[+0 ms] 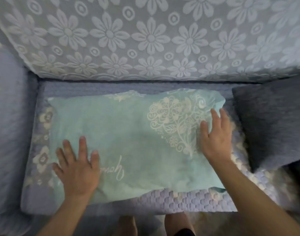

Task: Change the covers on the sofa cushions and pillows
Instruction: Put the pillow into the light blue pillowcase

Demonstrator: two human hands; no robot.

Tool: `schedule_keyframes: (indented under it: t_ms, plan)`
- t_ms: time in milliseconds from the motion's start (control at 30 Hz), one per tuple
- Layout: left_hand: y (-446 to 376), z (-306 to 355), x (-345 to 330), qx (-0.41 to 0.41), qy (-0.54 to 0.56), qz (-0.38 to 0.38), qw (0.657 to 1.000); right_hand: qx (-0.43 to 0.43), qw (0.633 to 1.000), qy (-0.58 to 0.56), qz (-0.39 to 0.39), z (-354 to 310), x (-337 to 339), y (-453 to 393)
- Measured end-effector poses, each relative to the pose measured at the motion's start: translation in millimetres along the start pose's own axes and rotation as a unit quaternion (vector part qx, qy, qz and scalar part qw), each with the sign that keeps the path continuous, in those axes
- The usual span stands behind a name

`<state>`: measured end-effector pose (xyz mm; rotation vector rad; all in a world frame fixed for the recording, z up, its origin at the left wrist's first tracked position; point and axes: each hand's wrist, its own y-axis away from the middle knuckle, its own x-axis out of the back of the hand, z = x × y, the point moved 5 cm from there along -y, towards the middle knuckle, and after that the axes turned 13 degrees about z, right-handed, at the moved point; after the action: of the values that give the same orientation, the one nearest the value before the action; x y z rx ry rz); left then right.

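Observation:
A pale teal pillow [132, 138] with a white floral print and cursive lettering lies flat on the quilted lilac seat cushion [188, 201] of the sofa. My left hand [77, 167] rests palm down on the pillow's near left part, fingers spread. My right hand [215, 135] lies flat on the pillow's right end beside the floral print, fingers apart and slightly blurred. Neither hand grips anything.
A white lace flower cover [145, 36] drapes the sofa backrest. A dark grey-blue cushion [272, 123] leans at the right end of the seat. The padded left armrest [7, 116] bounds the seat. My bare feet [176, 223] stand on the floor below the seat edge.

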<state>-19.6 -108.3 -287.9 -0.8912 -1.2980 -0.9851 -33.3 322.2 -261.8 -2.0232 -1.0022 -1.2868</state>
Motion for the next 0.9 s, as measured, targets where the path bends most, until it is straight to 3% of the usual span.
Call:
schedule_keyframes:
  t_ms: [33,100,167,200,267,300,333,400,467,533,600,633,667,700,767,833,900]
  plan:
    - [9,-22,5,0.088,0.034,0.003,0.996,-0.079,0.996,-0.013,-0.038,18,5,34]
    - [26,-69,9,0.282,0.111,-0.004,0.953,-0.278,0.955,-0.017,-0.105,64,6,92]
    - [42,-113,-4,0.393,0.171,-0.055,0.902,-0.478,0.871,-0.059,-0.098,100,3,135]
    - [52,-123,-12,0.438,0.215,-0.101,0.867,-0.569,0.806,-0.130,-0.095,105,-2,152]
    - [64,-124,-22,0.490,0.322,-0.194,0.787,-0.659,0.671,-0.318,-0.118,91,-15,164]
    - [58,-108,-14,0.488,0.358,-0.203,0.770,-0.657,0.630,-0.400,-0.107,81,-18,158]
    - [48,-94,-4,0.467,0.381,-0.190,0.775,-0.637,0.628,-0.440,-0.078,72,-14,148]
    - [19,-85,21,0.394,0.331,-0.089,0.853,-0.611,0.708,-0.353,0.005,62,6,126]
    - [-8,-94,40,0.311,0.225,-0.012,0.923,-0.622,0.740,-0.245,0.073,70,15,125]
    - [-10,-117,38,0.276,0.153,-0.050,0.948,-0.627,0.753,-0.198,0.038,80,12,141]
    - [-3,-146,26,0.308,0.085,-0.082,0.944,-0.673,0.707,-0.214,-0.026,84,-3,158]
    - [0,-146,30,0.323,0.044,-0.085,0.942,-0.676,0.714,-0.176,-0.055,81,0,163]
    - [1,-143,34,0.314,0.005,-0.058,0.948,-0.649,0.749,-0.111,-0.075,79,5,161]
    - [-1,-130,44,0.266,-0.006,-0.005,0.964,-0.576,0.816,-0.041,-0.038,73,17,149]
    - [-8,-69,67,0.062,0.049,0.079,0.994,-0.334,0.938,0.018,0.091,25,45,114]
    - [1,10,67,-0.137,0.084,0.082,0.984,-0.080,0.989,-0.030,0.118,-55,43,99]
    - [11,83,55,-0.238,0.063,0.038,0.968,0.100,0.994,-0.022,0.044,-128,15,102]
